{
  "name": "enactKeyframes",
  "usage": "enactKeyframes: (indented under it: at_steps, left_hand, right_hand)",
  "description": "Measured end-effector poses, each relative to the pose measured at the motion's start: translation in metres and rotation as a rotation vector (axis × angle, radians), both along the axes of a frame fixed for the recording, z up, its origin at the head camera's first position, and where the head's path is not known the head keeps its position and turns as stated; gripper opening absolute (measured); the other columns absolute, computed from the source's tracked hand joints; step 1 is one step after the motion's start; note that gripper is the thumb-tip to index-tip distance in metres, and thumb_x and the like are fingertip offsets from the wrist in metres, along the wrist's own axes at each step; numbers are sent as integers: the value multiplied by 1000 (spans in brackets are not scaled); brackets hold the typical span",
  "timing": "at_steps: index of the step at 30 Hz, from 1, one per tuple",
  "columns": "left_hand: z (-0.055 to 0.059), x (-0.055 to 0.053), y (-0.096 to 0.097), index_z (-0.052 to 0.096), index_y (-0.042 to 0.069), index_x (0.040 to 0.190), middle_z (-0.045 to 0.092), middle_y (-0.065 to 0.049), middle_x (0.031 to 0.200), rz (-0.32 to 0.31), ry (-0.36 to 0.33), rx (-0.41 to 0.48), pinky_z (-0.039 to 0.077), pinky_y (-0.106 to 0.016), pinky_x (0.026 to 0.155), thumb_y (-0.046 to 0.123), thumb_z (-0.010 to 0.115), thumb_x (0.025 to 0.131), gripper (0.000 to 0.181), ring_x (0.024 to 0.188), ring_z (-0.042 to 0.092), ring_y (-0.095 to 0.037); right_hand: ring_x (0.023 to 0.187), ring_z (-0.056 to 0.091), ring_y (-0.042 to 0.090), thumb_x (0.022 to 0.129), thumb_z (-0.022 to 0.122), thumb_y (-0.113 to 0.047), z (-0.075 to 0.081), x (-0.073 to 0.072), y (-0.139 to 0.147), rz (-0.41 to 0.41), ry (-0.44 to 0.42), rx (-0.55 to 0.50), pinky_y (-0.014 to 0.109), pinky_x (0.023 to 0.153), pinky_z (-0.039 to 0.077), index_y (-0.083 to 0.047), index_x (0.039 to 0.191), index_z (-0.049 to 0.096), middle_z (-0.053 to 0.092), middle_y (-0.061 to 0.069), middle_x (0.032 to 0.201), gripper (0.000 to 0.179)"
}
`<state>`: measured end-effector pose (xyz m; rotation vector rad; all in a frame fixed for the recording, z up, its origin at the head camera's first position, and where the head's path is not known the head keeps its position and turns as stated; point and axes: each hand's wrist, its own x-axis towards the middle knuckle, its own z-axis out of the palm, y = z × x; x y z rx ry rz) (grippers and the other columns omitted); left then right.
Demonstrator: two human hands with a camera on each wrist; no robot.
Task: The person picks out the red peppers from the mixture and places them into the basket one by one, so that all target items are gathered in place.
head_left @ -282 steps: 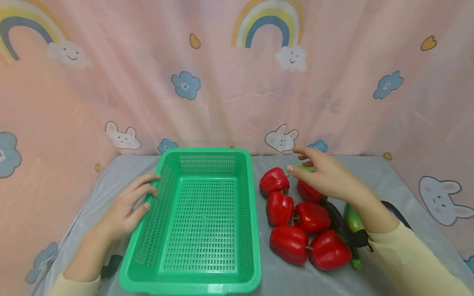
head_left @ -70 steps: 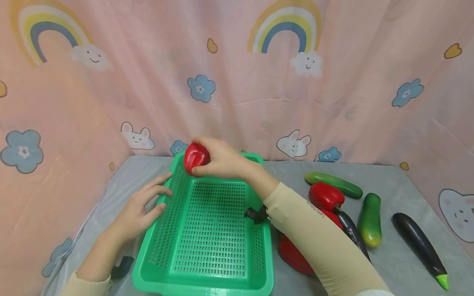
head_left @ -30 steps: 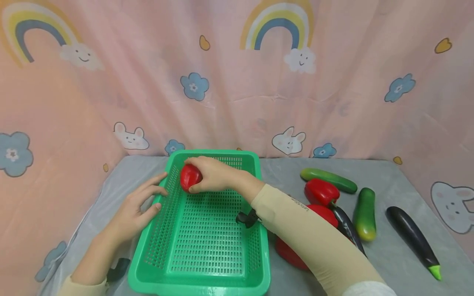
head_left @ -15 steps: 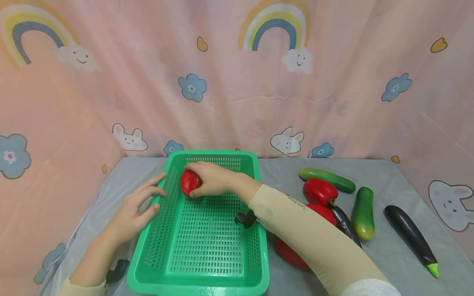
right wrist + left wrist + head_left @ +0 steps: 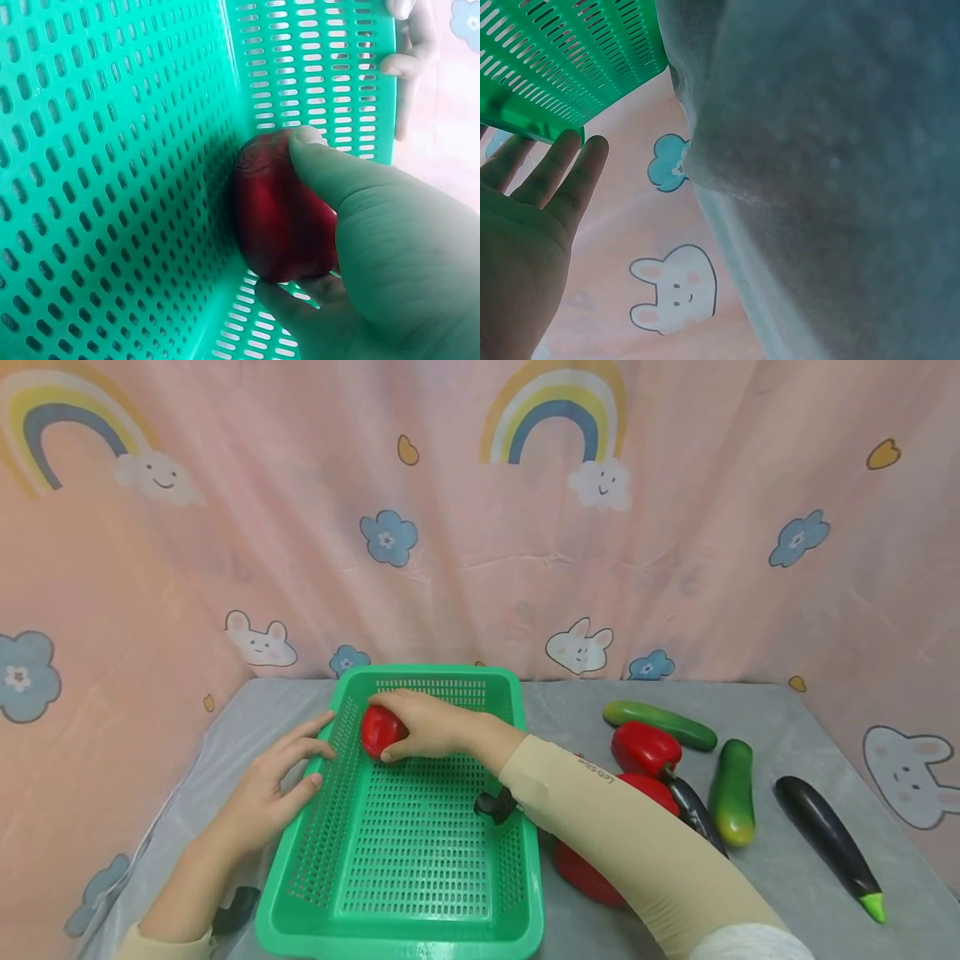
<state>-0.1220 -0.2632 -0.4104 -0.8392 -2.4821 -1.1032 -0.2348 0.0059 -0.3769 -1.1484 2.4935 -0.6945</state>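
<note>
A red bell pepper [image 5: 381, 732] sits low in the far left corner of the green plastic basket [image 5: 420, 877]. My right hand [image 5: 429, 725] grips it, thumb on the near side and fingers around the far side. In the right wrist view the pepper [image 5: 281, 217] lies against the basket's perforated floor and close to a side wall. My left hand [image 5: 262, 789] rests its fingertips on the basket's left rim, fingers fairly straight. The left wrist view shows those fingers [image 5: 570, 176] touching the rim from outside.
Right of the basket lie more red bell peppers [image 5: 647, 747], partly hidden by my right sleeve [image 5: 615, 835]. Two green cucumbers [image 5: 660, 724] and two dark eggplants [image 5: 828, 839] lie farther right on the grey cloth [image 5: 562, 702]. A pink printed curtain [image 5: 480, 568] hangs behind.
My right hand has come from above the peppers on the right into the basket, carrying a red bell pepper, and has lowered it. My left hand stays at the rim.
</note>
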Motion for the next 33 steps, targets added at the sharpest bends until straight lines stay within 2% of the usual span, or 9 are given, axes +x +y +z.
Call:
enactKeyframes:
  at_steps: [9,17,27,33]
  left_hand:
    - [-3,-2,-2,70,13,120,51,-14,165,-2,4,-4,29,-17,118,-4,66,97,28,154,47,-28]
    - [-4,-1,-3,70,13,120,51,-13,165,3,-8,1,29,-18,118,-3,65,98,27,154,47,-25]
    - [-2,-1,-1,70,11,120,51,-14,165,3,-12,-2,30,-18,117,-1,66,99,24,153,47,-30]
    - [-3,-2,-1,70,10,119,51,-15,165,5,-10,-5,31,-19,117,-1,65,98,25,152,48,-28]
  right_hand:
    - [142,50,23,102,80,-27,1,0,-1,5,-17,17,37,105,55,-14,169,37,50,6,160,81]
    - [144,50,23,102,80,-25,0,0,-1,8,-15,19,38,107,54,-15,169,36,49,7,161,81]
    - [147,49,27,100,83,-22,-1,-1,-1,-2,-19,12,42,109,54,-12,170,33,48,8,165,87]
    - [147,48,27,99,83,-20,-1,0,-1,2,-24,10,42,108,55,-11,170,34,48,9,164,86]
